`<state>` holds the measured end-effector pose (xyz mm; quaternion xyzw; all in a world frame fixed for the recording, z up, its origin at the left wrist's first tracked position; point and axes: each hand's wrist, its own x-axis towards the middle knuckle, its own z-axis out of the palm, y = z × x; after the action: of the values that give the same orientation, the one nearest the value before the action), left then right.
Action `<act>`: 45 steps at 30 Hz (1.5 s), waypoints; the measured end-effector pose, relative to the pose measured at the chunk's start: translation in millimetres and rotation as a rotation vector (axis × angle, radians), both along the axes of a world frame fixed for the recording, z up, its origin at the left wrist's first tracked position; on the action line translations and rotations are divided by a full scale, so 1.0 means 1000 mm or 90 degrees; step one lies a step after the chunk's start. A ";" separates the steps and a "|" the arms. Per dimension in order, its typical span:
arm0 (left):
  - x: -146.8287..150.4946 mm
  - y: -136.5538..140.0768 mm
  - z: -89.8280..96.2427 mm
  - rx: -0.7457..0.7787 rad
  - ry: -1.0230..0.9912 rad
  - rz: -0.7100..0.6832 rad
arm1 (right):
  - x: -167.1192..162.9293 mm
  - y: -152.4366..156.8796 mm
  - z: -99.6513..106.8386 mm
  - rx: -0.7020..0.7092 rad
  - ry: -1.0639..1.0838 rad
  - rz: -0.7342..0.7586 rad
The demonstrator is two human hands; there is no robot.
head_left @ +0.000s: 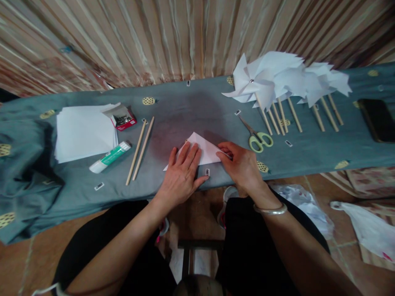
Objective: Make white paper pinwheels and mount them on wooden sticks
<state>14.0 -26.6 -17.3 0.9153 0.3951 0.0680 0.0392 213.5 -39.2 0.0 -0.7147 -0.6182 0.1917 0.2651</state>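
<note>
A sheet of white paper (pixel 207 149), folded into a triangle, lies on the cloth-covered table near its front edge. My left hand (pixel 182 174) rests flat over its left part, fingers stretched out and thumb spread toward the edge. At the paper's right corner, the fingers of my right hand (pixel 242 164) are closed in a pinch on it. Just beyond my right hand lie scissors (pixel 261 142) with pale green handles, blades apart. Two wooden sticks (pixel 140 150) lie side by side left of my left hand.
Farther left are a stack of white paper (pixel 83 131), a red box of small metal pins (pixel 123 119) and a glue stick (pixel 110 157). Several paper pinwheels (pixel 286 78) on sticks lie at the back right. A dark phone (pixel 378 119) is at the far right.
</note>
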 end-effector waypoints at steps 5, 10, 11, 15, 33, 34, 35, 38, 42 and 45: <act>0.000 0.000 -0.001 0.000 -0.001 0.000 | -0.001 -0.002 0.000 0.015 -0.092 0.030; 0.000 0.000 -0.001 -0.007 0.000 0.002 | -0.016 -0.003 0.007 0.088 -0.273 0.097; 0.000 0.000 -0.001 -0.007 0.000 0.001 | -0.020 -0.002 0.008 0.097 -0.288 0.124; 0.000 0.000 -0.003 -0.008 -0.002 -0.003 | -0.036 0.008 0.010 0.067 -0.295 0.202; 0.000 0.000 0.001 -0.020 -0.008 -0.008 | -0.043 0.029 0.007 -0.005 -0.287 0.190; 0.000 0.000 0.001 -0.019 -0.008 -0.007 | -0.043 0.029 0.007 -0.001 -0.285 0.188; 0.000 0.000 0.001 -0.020 -0.008 -0.006 | -0.042 0.028 0.006 0.004 -0.284 0.187; 0.000 -0.001 0.000 -0.023 -0.012 -0.003 | -0.042 0.027 0.006 0.013 -0.282 0.184; 0.000 -0.001 0.000 -0.022 -0.009 -0.001 | -0.043 0.026 0.007 0.006 -0.284 0.189; 0.000 -0.001 0.000 -0.018 -0.003 -0.002 | -0.044 0.027 0.007 -0.002 -0.284 0.191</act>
<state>14.2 -27.5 -17.4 0.9152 0.3942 0.0644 0.0533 169.4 -12.4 7.3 -0.6402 -0.7599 0.0670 0.0899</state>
